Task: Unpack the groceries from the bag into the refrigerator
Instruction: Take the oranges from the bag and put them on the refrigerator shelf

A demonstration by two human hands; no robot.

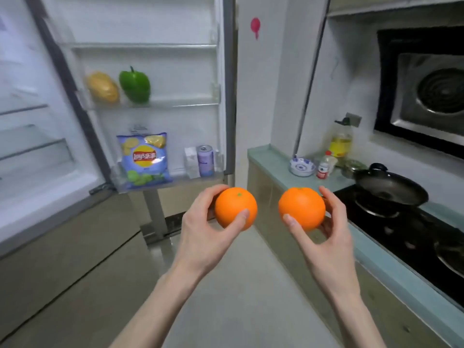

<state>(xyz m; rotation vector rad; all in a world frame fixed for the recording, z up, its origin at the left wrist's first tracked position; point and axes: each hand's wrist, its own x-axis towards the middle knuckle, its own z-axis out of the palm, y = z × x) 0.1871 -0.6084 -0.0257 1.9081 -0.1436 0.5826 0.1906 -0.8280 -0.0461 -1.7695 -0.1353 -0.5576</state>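
Observation:
My left hand grips an orange and my right hand grips a second orange, both held at mid-height in front of the open refrigerator door. The door's middle shelf carries a yellow vegetable and a green bell pepper. Its lower shelf holds a blue bag of chips, a small white carton and a purple can. The refrigerator's interior with its glass shelves lies to the left. No bag is in view.
To the right runs a counter with a patterned bowl, a small bottle, an oil bottle, and a black pan on the gas stove. A range hood hangs above. Tiled floor lies below.

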